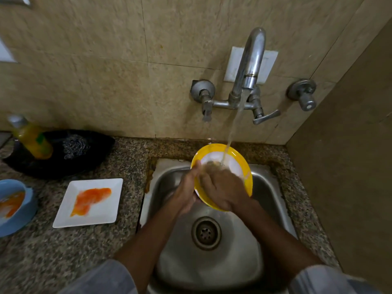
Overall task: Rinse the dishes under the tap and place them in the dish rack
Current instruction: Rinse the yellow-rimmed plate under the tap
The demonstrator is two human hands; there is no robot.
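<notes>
A round plate (237, 154) with a yellow rim and white middle is held tilted over the steel sink (273, 200), under running water from the tap (250, 60). My left hand (186, 192) grips the plate's left edge. My right hand (222, 185) lies flat on the plate's face with fingers spread, blurred, right under the stream. On the counter to the left sits a square white plate (106, 213) smeared with orange sauce. A blue bowl (23, 213) with orange residue stands at the far left edge.
A black tray (84, 153) at the back left holds a yellow soap bottle (31, 139) and a scrubber (74, 145). The tap's lever handles (266, 117) project from the tiled wall. A wall closes the right side. The sink drain (206, 232) lies below my forearms.
</notes>
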